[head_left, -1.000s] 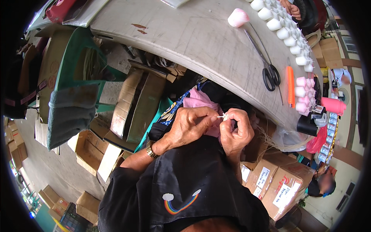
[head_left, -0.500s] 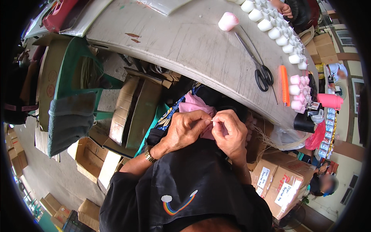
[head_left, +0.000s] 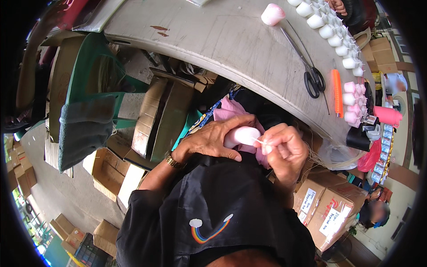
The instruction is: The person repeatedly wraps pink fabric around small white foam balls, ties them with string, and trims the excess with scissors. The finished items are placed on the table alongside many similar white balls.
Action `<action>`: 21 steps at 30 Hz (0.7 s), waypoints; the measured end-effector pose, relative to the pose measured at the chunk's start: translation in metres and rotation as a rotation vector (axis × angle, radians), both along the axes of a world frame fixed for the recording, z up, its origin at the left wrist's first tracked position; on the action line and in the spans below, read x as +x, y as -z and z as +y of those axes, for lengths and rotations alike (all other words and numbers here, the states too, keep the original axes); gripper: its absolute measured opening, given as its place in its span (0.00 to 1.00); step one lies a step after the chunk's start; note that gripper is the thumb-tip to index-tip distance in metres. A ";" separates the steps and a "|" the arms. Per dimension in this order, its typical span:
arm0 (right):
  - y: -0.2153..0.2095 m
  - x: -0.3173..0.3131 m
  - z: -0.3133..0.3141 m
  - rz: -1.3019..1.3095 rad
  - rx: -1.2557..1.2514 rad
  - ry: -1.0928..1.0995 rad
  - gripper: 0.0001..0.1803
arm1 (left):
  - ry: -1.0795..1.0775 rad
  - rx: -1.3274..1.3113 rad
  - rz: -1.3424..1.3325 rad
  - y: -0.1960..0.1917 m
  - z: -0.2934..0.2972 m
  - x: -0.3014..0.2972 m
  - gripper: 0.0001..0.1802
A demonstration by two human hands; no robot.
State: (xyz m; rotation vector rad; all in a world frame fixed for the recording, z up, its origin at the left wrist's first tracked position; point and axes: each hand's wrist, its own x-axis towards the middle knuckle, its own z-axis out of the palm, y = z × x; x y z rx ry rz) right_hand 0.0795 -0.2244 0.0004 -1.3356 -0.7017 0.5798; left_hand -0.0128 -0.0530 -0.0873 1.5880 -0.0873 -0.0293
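Observation:
A rounded, pale pink candle (head_left: 242, 135) lies on its side over my lap, cupped by my left hand (head_left: 212, 139) with the fingers round it. From its right end sticks a thin white wick (head_left: 257, 141), pinched between the fingertips of my right hand (head_left: 287, 149). Beneath my hands is a bunched pink cloth (head_left: 227, 110). On the grey table (head_left: 213, 42) beyond, another pink candle (head_left: 272, 15) sits close to the black-handled scissors (head_left: 314, 82). An orange ribbed stick (head_left: 336, 93) lies to their right.
Rows of white candles (head_left: 327, 31) and a pink group (head_left: 352, 101) line the table's right side. Another person's hand (head_left: 338, 6) shows behind them. Cardboard boxes (head_left: 327, 202) stand at my right, an open box (head_left: 106, 173) and green chair (head_left: 86, 93) at left.
My hands were pinched together at a small thread-like thing. Now the left cups a pink candle, and the right has moved right and down, holding its wick. The view has shifted slightly.

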 end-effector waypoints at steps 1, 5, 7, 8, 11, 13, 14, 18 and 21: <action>-0.001 0.002 -0.004 0.023 -0.001 0.005 0.09 | 0.119 0.033 0.184 0.004 0.000 -0.001 0.43; 0.008 0.021 -0.025 -0.057 0.073 0.280 0.07 | 0.176 -0.151 0.121 0.003 0.006 -0.005 0.26; 0.011 0.025 -0.035 -0.124 0.018 0.258 0.07 | 0.191 -0.439 0.257 -0.010 0.010 -0.009 0.17; 0.011 0.027 -0.039 -0.143 -0.027 0.251 0.07 | 0.198 -0.483 0.262 -0.018 0.016 -0.009 0.17; 0.004 0.031 -0.041 -0.507 -0.207 0.076 0.14 | 0.182 -0.124 0.091 -0.042 0.023 -0.002 0.19; 0.003 0.028 -0.035 -0.612 -0.289 0.047 0.25 | 0.184 0.135 -0.024 -0.059 0.020 0.007 0.20; 0.005 0.025 -0.031 -0.609 -0.261 -0.062 0.28 | 0.195 0.206 -0.050 -0.066 0.018 0.012 0.21; 0.022 0.021 -0.026 -0.364 -0.333 -0.154 0.29 | 0.140 0.215 -0.017 -0.092 0.027 0.019 0.24; 0.044 0.020 -0.032 -0.268 -0.340 0.001 0.26 | 0.055 0.198 0.151 -0.107 0.041 0.015 0.29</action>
